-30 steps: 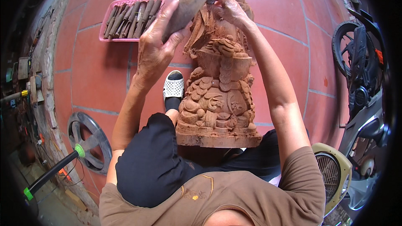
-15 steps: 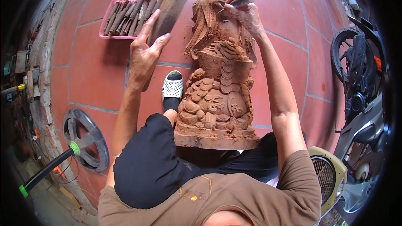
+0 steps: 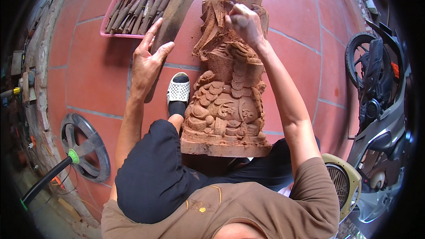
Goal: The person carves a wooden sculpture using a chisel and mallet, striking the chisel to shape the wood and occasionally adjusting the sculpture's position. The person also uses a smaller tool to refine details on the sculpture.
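On the carving's (image 3: 226,93) upper part, our right hand (image 3: 245,23) clenches a small tool; our left hand (image 3: 148,59) grips the mallet (image 3: 177,6). We should strike lightly, squarely.

The reddish wooden statue (image 3: 228,88) looks matt and rough-carved, the flat mallet (image 3: 175,15) dull worn wood, the tray (image 3: 133,13) glossy pink plastic, the floor tiles (image 3: 88,75) matt terracotta

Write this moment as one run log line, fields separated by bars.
left hand: holds flat wooden mallet | right hand: fist on wooden statue
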A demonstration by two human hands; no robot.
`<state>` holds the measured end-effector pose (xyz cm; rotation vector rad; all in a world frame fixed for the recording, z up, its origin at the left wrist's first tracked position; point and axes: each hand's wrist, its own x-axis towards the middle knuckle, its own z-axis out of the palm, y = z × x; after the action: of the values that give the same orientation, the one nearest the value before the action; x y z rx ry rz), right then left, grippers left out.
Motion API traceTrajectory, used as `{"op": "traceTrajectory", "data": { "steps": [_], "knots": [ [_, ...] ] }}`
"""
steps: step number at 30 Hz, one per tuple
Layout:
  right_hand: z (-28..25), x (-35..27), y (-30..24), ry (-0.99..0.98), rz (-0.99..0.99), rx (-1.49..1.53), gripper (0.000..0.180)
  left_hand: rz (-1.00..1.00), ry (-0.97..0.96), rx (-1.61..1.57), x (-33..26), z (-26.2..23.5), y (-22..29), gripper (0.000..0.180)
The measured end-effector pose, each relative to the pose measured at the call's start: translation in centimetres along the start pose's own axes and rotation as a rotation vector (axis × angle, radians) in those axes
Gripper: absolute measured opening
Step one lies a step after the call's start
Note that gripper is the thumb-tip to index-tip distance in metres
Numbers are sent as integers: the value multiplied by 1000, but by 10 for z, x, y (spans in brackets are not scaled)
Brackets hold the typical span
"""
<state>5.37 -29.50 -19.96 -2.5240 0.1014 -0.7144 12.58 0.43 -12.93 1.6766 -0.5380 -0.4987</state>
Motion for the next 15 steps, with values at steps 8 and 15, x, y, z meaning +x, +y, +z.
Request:
{"op": "traceTrajectory", "data": {
  "steps": [8, 15],
  "knots": [
    [-23, -25, -25, -255, 6, 123, 16, 74, 29, -17, 0, -1, -16, 62],
    [0, 26, 18, 42, 75, 37, 18, -5, 19, -37, -2, -4, -8, 60]
  ]
}}
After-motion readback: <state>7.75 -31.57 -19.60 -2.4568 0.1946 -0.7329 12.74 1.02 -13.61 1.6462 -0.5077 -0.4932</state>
